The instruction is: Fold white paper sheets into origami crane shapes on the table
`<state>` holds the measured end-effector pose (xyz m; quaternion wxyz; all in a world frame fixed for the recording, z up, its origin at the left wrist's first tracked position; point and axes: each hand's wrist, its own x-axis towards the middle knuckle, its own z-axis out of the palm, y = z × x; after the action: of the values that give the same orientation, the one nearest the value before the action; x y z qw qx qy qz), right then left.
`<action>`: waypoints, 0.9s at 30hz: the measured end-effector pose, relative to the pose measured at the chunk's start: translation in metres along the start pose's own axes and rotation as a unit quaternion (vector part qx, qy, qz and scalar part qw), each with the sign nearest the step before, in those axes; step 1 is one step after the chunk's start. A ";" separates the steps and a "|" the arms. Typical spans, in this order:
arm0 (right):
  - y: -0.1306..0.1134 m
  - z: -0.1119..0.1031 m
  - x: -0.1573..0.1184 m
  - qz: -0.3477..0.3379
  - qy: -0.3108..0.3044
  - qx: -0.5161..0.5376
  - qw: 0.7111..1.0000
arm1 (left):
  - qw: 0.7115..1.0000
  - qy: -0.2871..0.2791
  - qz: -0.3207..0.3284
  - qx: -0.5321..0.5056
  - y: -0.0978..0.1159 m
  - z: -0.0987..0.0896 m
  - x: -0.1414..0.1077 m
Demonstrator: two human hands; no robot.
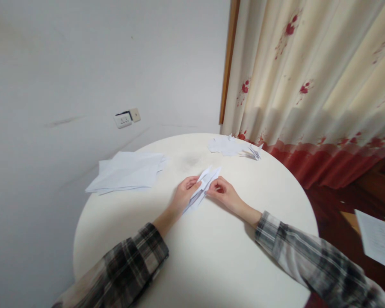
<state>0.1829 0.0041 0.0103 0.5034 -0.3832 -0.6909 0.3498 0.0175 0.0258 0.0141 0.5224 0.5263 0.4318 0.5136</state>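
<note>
Over the middle of a round white table point(192, 256) I hold a folded white sheet of paper point(205, 179) between both hands. It is narrow, with pointed ends and several layers. My left hand point(186, 193) is closed on its left side, the thumb lying along the near face. On the right edge, the thumb and index finger of my right hand point(223, 191) pinch a layer, the fingers curled into a ring. A darker gap shows between the layers near the lower part. My palms hide some of the paper's edges.
A stack of white paper sheets point(128, 171) lies at the table's left. Towards the back right are more paper point(226, 145) and a folded paper figure point(255, 152). Behind stand a wall with a socket point(123, 120) and a flowered curtain point(308, 85). Written sheets point(378, 239) lie lower right.
</note>
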 end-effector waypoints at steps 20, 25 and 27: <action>0.015 0.004 0.002 0.064 -0.012 0.045 0.997 | 0.998 -0.003 0.045 0.042 -0.005 -0.001 0.002; 0.012 0.004 0.002 0.056 0.019 0.050 0.997 | 0.956 0.023 0.185 0.228 -0.003 -0.003 -0.004; 0.011 0.003 0.003 0.059 0.041 0.058 0.996 | 0.925 0.010 0.241 0.295 0.001 -0.004 -0.007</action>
<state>0.1810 0.0111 0.0011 0.5313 -0.4075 -0.6243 0.4024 0.0128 0.0189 0.0139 0.1997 0.7397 0.4286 0.4788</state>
